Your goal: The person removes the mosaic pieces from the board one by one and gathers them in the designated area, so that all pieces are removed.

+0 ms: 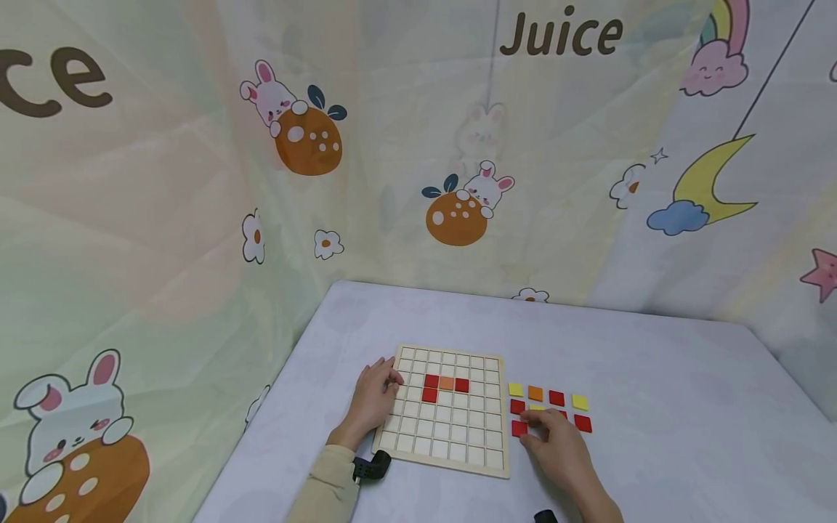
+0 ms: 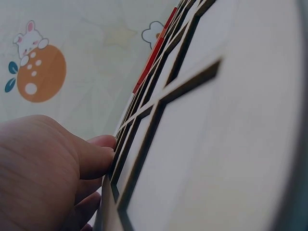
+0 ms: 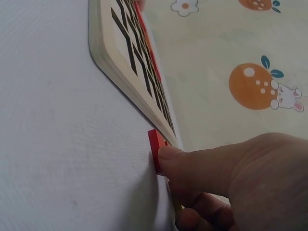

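A square wooden grid board (image 1: 442,431) with pale cells lies on the table. Three red tiles and an orange tile (image 1: 446,383) sit together in its upper middle cells. My left hand (image 1: 374,398) holds the board's left edge, with thumb and fingertips at the rim in the left wrist view. To the right of the board, my right hand (image 1: 559,444) pinches a red tile (image 3: 154,147) low at the table, its thumb against the tile. Fingers partly cover a yellow tile (image 1: 536,407) and another red tile beyond.
Loose tiles lie in rows right of the board, among them a yellow tile (image 1: 579,402), an orange tile (image 1: 535,393) and a red tile (image 1: 583,423). A white cloth covers the table (image 1: 680,407). Printed curtains (image 1: 386,87) hang behind and at the left.
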The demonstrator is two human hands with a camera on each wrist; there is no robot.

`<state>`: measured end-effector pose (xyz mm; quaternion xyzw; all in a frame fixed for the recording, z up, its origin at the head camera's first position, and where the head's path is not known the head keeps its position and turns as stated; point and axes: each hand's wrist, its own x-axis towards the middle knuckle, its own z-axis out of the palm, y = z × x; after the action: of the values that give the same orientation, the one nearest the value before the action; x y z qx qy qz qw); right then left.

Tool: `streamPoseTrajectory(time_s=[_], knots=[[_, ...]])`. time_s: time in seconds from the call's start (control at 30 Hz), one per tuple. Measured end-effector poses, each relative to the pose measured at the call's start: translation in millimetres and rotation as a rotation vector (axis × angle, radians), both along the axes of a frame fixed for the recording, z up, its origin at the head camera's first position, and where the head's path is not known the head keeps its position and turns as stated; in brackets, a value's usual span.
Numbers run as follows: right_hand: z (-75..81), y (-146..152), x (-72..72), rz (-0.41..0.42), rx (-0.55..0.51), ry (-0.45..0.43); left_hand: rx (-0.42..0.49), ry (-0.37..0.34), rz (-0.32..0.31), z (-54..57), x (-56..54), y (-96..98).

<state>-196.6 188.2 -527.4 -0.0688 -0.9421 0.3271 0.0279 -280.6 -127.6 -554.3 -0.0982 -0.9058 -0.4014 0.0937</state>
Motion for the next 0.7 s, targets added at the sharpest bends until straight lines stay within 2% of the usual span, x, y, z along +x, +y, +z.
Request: streamPoseTrajectory(time_s=[0.33,0.5,0.7], knots=[[0.9,0.0,-0.3,-0.018,-0.035,0.060,0.006,-0.005,0.001,0.9,0.5,2.1],[-1.8,-11.4,-2.3,-0.030,-0.073,0.096,-0.002,0.004,0.000,1.1,0.2,1.8],[-4.4,-30.4,-1.6,0.009,-0.135,0.146,-0.014,0.023,0.000,-0.2,0.0,0.1]])
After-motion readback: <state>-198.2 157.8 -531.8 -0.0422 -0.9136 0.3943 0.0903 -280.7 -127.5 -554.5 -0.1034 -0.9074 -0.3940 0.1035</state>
